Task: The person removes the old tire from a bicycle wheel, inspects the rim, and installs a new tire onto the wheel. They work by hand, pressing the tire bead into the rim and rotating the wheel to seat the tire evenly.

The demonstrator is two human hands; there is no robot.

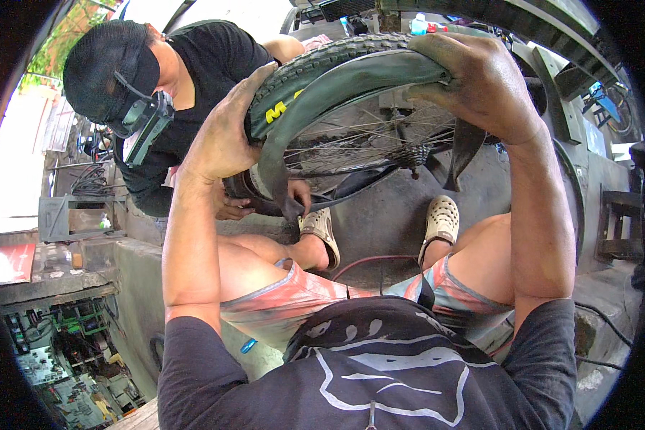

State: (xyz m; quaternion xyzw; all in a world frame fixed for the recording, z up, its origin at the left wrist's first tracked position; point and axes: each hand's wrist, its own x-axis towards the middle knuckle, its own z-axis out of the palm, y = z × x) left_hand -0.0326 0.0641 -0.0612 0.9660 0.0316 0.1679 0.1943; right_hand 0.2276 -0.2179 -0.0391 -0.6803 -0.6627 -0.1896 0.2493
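Head view: bike tyre (322, 63) is held up in front of the wearer, w/ the wheel (413, 156) showing inside its curve. L hand (226, 140) has its fingers wrapped round the tyre's left side, thumb on the near side, no real slack. R hand (480, 84) is curled over the upper right, gripping tyre + prob. the inner tube (380, 70) too; can't tell how much sits under the palm. Hands are wide apart, prob. b/c two spread holds keep it from tipping or rolling. Tube hangs outside the tyre along its near side, limp, apparently w/o much air, hence the sag at left. Co-worker's hands (299, 192) are low by the wheel's left edge, maybe for extra support; exact contact unclear. Wearer's clogs (319, 233) are set apart on the floor (380, 215), prob. for balance & to give the wheel room.
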